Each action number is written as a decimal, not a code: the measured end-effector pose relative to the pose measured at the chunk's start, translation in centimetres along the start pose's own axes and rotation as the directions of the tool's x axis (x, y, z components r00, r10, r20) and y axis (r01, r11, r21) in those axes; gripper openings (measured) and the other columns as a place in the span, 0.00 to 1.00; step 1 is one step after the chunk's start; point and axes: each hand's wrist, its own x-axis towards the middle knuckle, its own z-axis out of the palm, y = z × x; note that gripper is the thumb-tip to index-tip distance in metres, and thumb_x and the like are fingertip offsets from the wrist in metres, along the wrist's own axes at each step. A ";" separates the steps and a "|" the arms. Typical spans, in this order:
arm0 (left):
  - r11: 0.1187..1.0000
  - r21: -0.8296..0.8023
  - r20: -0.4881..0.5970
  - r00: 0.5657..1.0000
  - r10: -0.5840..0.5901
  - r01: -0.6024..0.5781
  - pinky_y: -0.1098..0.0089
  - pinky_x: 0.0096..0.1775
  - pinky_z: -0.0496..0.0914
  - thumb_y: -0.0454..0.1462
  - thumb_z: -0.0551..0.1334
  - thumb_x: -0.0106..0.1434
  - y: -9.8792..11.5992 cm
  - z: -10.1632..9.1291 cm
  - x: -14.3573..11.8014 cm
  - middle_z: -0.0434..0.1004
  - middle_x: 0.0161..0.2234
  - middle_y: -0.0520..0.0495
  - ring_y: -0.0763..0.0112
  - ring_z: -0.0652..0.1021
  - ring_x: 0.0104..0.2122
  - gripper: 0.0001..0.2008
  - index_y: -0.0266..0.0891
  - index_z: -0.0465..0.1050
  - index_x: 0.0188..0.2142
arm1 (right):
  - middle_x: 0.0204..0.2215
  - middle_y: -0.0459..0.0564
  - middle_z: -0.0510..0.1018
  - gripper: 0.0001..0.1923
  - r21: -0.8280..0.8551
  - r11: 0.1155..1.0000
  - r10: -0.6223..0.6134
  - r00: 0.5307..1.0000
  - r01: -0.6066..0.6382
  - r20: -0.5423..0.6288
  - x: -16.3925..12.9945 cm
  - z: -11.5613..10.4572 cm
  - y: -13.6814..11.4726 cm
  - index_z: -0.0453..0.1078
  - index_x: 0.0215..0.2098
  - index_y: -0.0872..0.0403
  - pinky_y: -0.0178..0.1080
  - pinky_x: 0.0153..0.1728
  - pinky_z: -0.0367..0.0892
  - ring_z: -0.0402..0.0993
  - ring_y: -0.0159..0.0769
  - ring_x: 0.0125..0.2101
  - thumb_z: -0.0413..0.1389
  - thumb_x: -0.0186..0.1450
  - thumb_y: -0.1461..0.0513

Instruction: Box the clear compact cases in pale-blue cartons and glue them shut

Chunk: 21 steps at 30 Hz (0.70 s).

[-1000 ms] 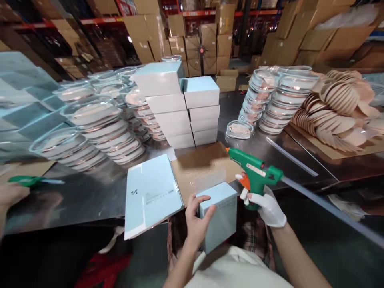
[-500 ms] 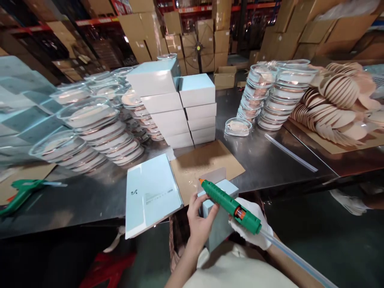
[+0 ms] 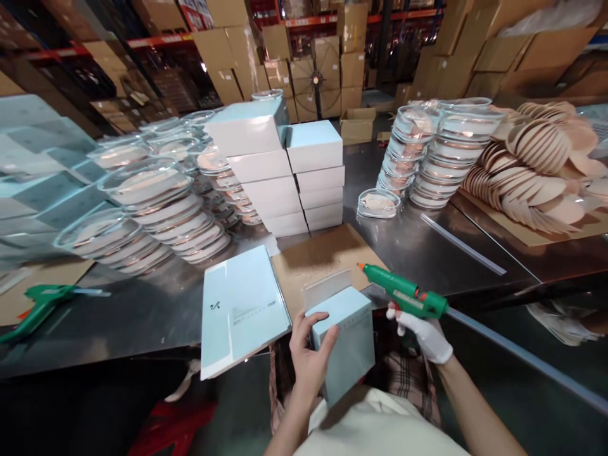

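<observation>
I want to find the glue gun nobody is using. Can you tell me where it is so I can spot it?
Start at the long steel table and follow its near edge to the far left. There, past the leaning stacks of clear round dishes, lies a green glue gun flat on the metal. Unlike the other green glue gun, held in the gloved right hand, no hand touches it.

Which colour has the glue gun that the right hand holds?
The glue gun is green with an orange nozzle tip, seen best in the head view, held in the white-gloved right hand.
</observation>
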 end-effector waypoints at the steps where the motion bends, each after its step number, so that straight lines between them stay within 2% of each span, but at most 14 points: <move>1: 1.000 -0.008 -0.001 1.000 -0.004 0.004 0.57 0.54 0.70 0.51 0.72 0.58 0.0 0.0 0.0 0.82 0.40 0.44 0.49 0.77 0.54 0.14 0.46 0.83 0.35 | 0.29 0.52 0.85 0.23 0.052 0.998 0.026 0.999 -0.028 0.028 1.1 -0.1 -0.3 0.80 0.40 0.54 0.38 0.20 0.67 0.69 0.34 0.18 0.67 0.52 0.48; 3: 0.999 -0.030 0.004 1.000 -0.015 0.015 0.60 0.51 0.71 0.51 0.72 0.58 0.1 -0.1 0.1 0.81 0.41 0.44 0.51 0.77 0.51 0.14 0.45 0.83 0.35 | 0.21 0.51 0.81 0.25 0.069 0.995 0.068 0.993 -0.075 0.095 3.6 0.1 -1.2 0.79 0.41 0.57 0.38 0.19 0.65 0.68 0.35 0.16 0.62 0.56 0.46; 5: 0.998 -0.059 0.028 0.999 -0.026 0.027 0.63 0.46 0.71 0.51 0.72 0.58 0.2 0.0 0.1 0.80 0.41 0.45 0.56 0.78 0.45 0.15 0.44 0.83 0.36 | 0.17 0.51 0.78 0.25 0.001 0.995 0.101 0.985 -0.102 0.143 6.2 0.5 -2.3 0.79 0.38 0.58 0.39 0.20 0.66 0.70 0.38 0.17 0.58 0.60 0.45; 8: 0.993 -0.106 0.064 0.997 -0.036 0.043 0.68 0.39 0.69 0.51 0.71 0.59 0.3 -0.1 0.0 0.77 0.39 0.47 0.62 0.77 0.38 0.15 0.44 0.83 0.37 | 0.20 0.55 0.80 0.21 -0.136 0.988 0.082 0.994 -0.071 0.077 8.4 0.8 -3.8 0.78 0.30 0.55 0.40 0.26 0.70 0.78 0.44 0.24 0.59 0.62 0.45; 11: 0.988 -0.135 0.069 0.996 -0.062 0.071 0.68 0.39 0.69 0.53 0.72 0.59 0.2 -0.4 0.0 0.77 0.40 0.47 0.60 0.77 0.41 0.16 0.44 0.82 0.36 | 0.28 0.56 0.84 0.16 -0.279 0.960 -0.037 0.995 0.010 -0.092 7.7 1.2 -4.7 0.78 0.27 0.52 0.41 0.36 0.72 0.82 0.49 0.38 0.65 0.60 0.49; 13: 0.985 -0.149 0.074 0.994 -0.081 0.091 0.66 0.45 0.70 0.54 0.72 0.57 0.0 -0.4 0.0 0.79 0.40 0.46 0.55 0.77 0.47 0.17 0.45 0.82 0.35 | 0.34 0.53 0.85 0.15 -0.319 0.940 -0.167 0.979 0.124 -0.114 6.1 2.0 -4.7 0.81 0.36 0.51 0.42 0.42 0.73 0.81 0.49 0.42 0.68 0.57 0.49; 15: 0.980 -0.173 0.100 0.991 -0.086 0.103 0.61 0.52 0.69 0.56 0.73 0.55 -0.1 -0.4 0.0 0.80 0.39 0.45 0.49 0.76 0.53 0.20 0.45 0.81 0.33 | 0.37 0.52 0.86 0.24 -0.233 0.955 -0.174 0.983 0.184 0.062 4.5 3.4 -4.5 0.81 0.46 0.52 0.44 0.44 0.74 0.81 0.47 0.41 0.70 0.54 0.49; 17: 0.971 -0.211 0.129 0.988 -0.087 0.113 0.57 0.57 0.67 0.58 0.73 0.54 -0.1 -0.1 -0.1 0.80 0.40 0.43 0.44 0.74 0.58 0.21 0.44 0.81 0.33 | 0.40 0.53 0.86 0.28 -0.042 0.996 -0.061 0.949 0.078 0.310 3.4 4.9 -4.1 0.81 0.48 0.55 0.45 0.44 0.75 0.81 0.46 0.40 0.71 0.52 0.49; 18: 0.964 -0.234 0.140 0.986 -0.095 0.126 0.56 0.58 0.66 0.58 0.73 0.54 0.0 0.0 -0.1 0.80 0.42 0.42 0.43 0.72 0.61 0.22 0.44 0.80 0.33 | 0.42 0.53 0.86 0.28 0.044 0.999 -0.019 0.925 0.003 0.379 3.1 5.4 -3.9 0.80 0.47 0.55 0.44 0.43 0.75 0.81 0.45 0.40 0.72 0.52 0.49; 19: 0.954 -0.261 0.142 0.983 -0.112 0.146 0.56 0.58 0.67 0.58 0.74 0.53 0.0 0.2 -0.1 0.79 0.44 0.42 0.43 0.72 0.62 0.22 0.44 0.79 0.34 | 0.43 0.53 0.85 0.28 0.109 0.993 -0.004 0.914 -0.044 0.406 2.9 5.7 -3.7 0.80 0.46 0.55 0.43 0.43 0.75 0.81 0.44 0.39 0.72 0.53 0.48; 21: 0.914 -0.351 0.133 0.977 -0.165 0.202 0.58 0.55 0.70 0.57 0.74 0.54 0.1 0.4 0.0 0.78 0.46 0.43 0.47 0.75 0.58 0.24 0.44 0.76 0.39 | 0.43 0.54 0.84 0.29 0.196 0.981 -0.078 0.910 -0.004 0.408 2.7 5.7 -3.4 0.79 0.44 0.54 0.43 0.44 0.74 0.80 0.43 0.39 0.70 0.56 0.41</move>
